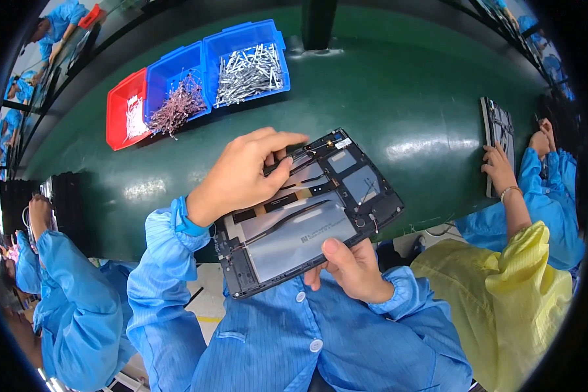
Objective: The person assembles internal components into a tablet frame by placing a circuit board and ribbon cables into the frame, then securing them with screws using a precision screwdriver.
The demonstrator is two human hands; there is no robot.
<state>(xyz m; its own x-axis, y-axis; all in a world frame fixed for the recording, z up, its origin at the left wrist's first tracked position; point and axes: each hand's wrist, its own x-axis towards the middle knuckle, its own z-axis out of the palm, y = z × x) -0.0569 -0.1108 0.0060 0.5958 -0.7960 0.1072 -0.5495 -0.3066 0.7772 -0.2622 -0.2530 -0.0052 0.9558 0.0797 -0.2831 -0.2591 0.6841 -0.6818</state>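
On one green surface point(431, 85) there are three bins point(114, 121): two blue and one red. Silver strips point(251, 73), pink parts point(178, 101) and white parts point(135, 119) inside them are too many to be counted. Two flat devices are visible: one opened tablet point(300, 234) in the middle, one device point(498, 124) at the right. The white buttons point(315, 345) are two.

The left hand point(242, 171) arches palm down, its index finger point(291, 139) stretched right above the thumb point(281, 174); the right hand point(362, 271) sits lower, thumb on top, fingers point(312, 277) curled underneath
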